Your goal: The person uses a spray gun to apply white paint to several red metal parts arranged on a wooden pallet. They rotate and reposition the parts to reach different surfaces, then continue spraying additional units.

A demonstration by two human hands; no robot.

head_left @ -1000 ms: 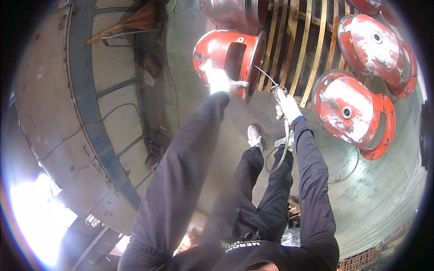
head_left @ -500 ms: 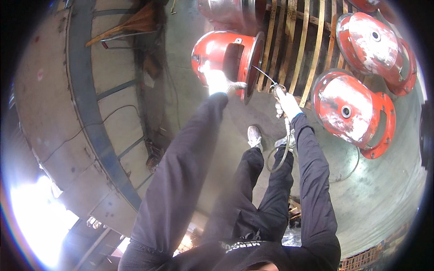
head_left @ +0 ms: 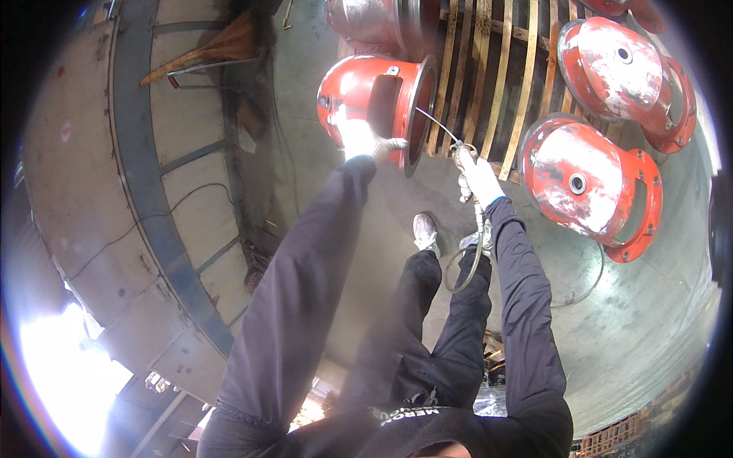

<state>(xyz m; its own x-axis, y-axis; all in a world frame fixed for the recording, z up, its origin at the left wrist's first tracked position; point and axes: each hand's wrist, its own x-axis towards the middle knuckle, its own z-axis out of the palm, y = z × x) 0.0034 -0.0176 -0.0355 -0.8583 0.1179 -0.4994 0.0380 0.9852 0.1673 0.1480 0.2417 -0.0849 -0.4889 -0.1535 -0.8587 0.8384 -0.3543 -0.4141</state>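
A red bell-shaped metal housing lies on its side in front of me, its flanged open end facing right and a rectangular window cut in its wall. Against the lower side of it rests my left hand, in a white glove, the thumb stretched out toward the flange; glare washes out the other fingers. My right hand, also gloved, is closed round an air blow gun. Its long thin nozzle points up and left, the tip close to the flange's open mouth. From its handle a hose loops down in front of my legs.
A slatted wooden pallet lies beyond my right hand. Two red housings with worn white patches, a nearer one and a farther one, stand at right. Another housing is at the top. A broom leans at far left.
The whole view has shifted slightly, with everything a little farther left. My left hand stays against the housing, and the nozzle tip remains near its flange.
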